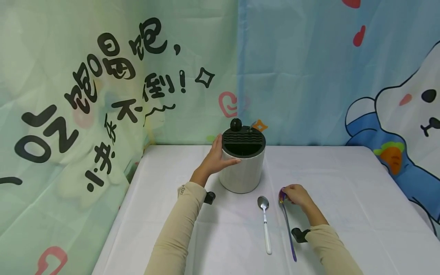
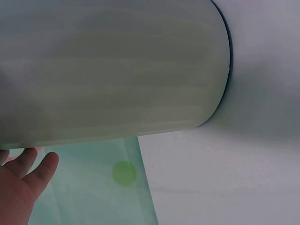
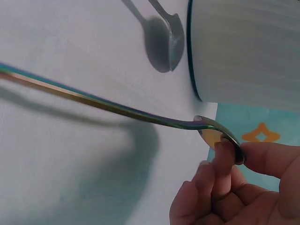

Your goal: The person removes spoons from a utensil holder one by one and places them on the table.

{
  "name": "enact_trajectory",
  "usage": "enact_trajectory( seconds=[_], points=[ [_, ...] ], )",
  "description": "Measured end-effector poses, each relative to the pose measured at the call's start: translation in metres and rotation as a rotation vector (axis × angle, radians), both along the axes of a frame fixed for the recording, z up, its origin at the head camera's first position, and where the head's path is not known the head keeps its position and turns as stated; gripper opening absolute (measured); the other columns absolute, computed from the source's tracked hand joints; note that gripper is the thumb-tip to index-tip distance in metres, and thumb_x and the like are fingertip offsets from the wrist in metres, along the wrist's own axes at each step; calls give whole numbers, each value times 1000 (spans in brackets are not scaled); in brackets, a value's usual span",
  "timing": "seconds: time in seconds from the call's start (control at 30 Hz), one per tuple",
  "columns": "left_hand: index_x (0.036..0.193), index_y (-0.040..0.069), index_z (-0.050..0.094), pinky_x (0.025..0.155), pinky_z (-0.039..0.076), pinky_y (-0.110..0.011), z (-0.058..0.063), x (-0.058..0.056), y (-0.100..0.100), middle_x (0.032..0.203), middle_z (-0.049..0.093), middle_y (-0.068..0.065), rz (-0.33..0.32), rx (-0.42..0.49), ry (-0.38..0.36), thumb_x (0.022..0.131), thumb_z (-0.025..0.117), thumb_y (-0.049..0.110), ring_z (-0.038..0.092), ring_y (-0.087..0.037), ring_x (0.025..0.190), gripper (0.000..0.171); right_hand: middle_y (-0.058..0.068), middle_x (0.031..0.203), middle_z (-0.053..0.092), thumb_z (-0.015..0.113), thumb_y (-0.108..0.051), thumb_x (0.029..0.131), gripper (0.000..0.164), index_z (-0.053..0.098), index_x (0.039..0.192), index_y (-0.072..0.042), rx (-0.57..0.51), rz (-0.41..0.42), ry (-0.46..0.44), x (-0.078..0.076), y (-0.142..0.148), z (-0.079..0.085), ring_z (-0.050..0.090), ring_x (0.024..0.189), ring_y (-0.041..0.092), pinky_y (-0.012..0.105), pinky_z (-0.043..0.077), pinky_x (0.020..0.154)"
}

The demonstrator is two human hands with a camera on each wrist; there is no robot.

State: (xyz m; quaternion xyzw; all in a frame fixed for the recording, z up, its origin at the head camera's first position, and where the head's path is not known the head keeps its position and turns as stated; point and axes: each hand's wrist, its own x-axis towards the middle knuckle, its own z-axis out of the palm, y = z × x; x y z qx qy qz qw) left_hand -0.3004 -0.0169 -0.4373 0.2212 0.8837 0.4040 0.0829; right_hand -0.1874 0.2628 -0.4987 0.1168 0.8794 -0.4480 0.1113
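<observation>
In the head view, a white canister [image 1: 241, 173] stands upright near the far edge of the table [image 1: 326, 183], its dark lid [image 1: 244, 141] on top with a round knob [image 1: 235, 125]. The left hand [image 1: 218, 157] lies against the canister's left side, fingers outstretched and thumb across the front. The right hand [image 1: 298, 194], well apart from the left, pinches the bowl of a rainbow spoon [image 1: 288, 221], the handle pointing toward the person. A white-handled spoon [image 1: 266, 225] lies just left of it, in front of the canister. Green cloth [image 1: 185, 110] and blue cloth [image 1: 302, 91] hang behind.

In the left wrist view, the canister fills much of the frame and hides part of the left hand, whose visible fingers reach its edge.

In the right wrist view, thumb and fingers clamp the rainbow spoon's bowl. Its shadow falls apart from it, so this end is off the table; whether the handle's tip touches cannot be told. The other spoon's bowl sits near the canister's base.
</observation>
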Motion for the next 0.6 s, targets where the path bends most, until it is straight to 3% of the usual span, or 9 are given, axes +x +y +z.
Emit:
enact_trajectory(
  seconds=[0.5, 0.6],
  points=[
    [147, 11, -8, 111, 21, -46, 2, 1, -1, 154, -5, -9, 2, 0, -11, 78, 68, 44, 11, -28, 141, 108, 2, 63, 54, 44, -13, 92, 32, 57, 92, 16, 25, 20, -12, -2, -3, -14, 49, 59, 11, 25, 42, 52],
    [147, 13, -8, 111, 21, -46, 2, 0, -1, 154, -5, -8, 1, 6, -15, 78, 68, 43, 10, -27, 141, 107, 4, 65, 56, 46, -15, 92, 33, 58, 93, 15, 25, 12, -25, -6, 1, -24, 50, 60, 12, 27, 42, 52]
  ],
)
